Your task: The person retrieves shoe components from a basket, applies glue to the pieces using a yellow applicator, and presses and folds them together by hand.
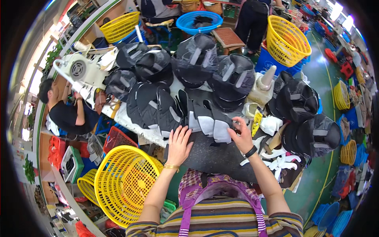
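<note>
In front of me a row of black and grey curved fabric pieces, which look like shoe uppers, overlaps on the dark work mat. My left hand lies flat with fingers stretched at the row's near left edge, close to a stack of quilted black pieces. My right hand is at the row's right end, its thumb and fingers apart beside the grey part. Whether its fingertips press on the fabric is hard to make out. Behind stand several bundles of black pieces in clear plastic.
A cream bottle with a cone nozzle stands right of the row. White strips and scraps lie beside my right forearm. A yellow basket stands lower left. A sewing machine is at the far left, near a seated person.
</note>
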